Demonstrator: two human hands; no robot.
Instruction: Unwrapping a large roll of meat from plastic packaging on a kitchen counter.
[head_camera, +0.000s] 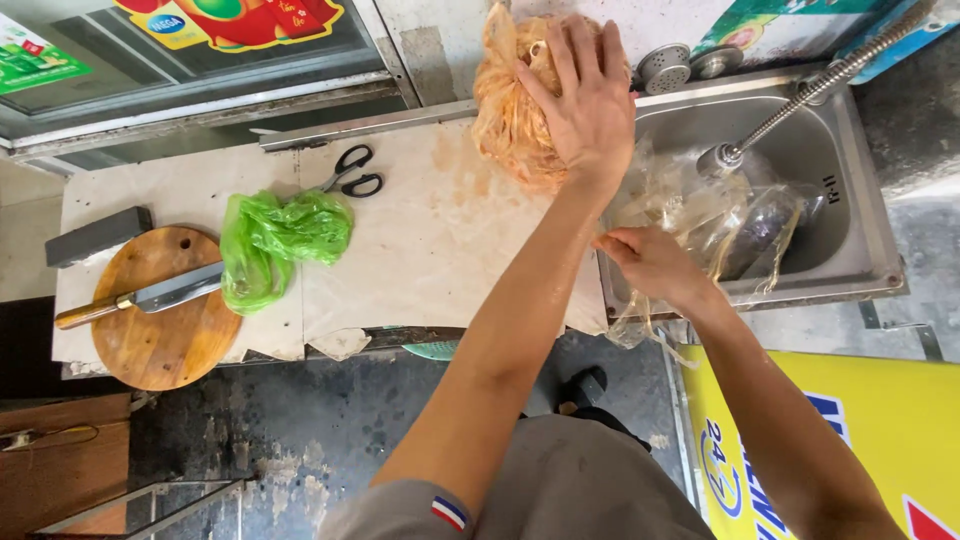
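Both hands work at the right end of the counter, where it meets the sink. Left hand (590, 105) lies flat and spread wide on top of an orange plastic bag (510, 110), palm down, fingers fanned over its bulging upper side — pressing on it rather than gripping it. That bag stands at the counter's back right corner, close against the wall and just beside the sink's left rim. Right hand (652, 265) is nearly closed, its fingertips pinched on the edge of a clear plastic bag (700, 215), which drapes over the front left rim of the steel sink (860, 230) and spills down into the basin. Something dark lies inside the clear plastic; what it is cannot be told. A flexible metal hose (810, 95) runs from the sink's back right corner down to a spray head in the basin.

Further left on the counter (430, 250), a crumpled green plastic bag (275, 240) sits near the middle, with black-handled scissors (352, 172) just behind it. At the left end a round wooden cutting board (160, 315) overhangs the front edge — a cleaver (150, 295) rests across it, blade towards the green bag.
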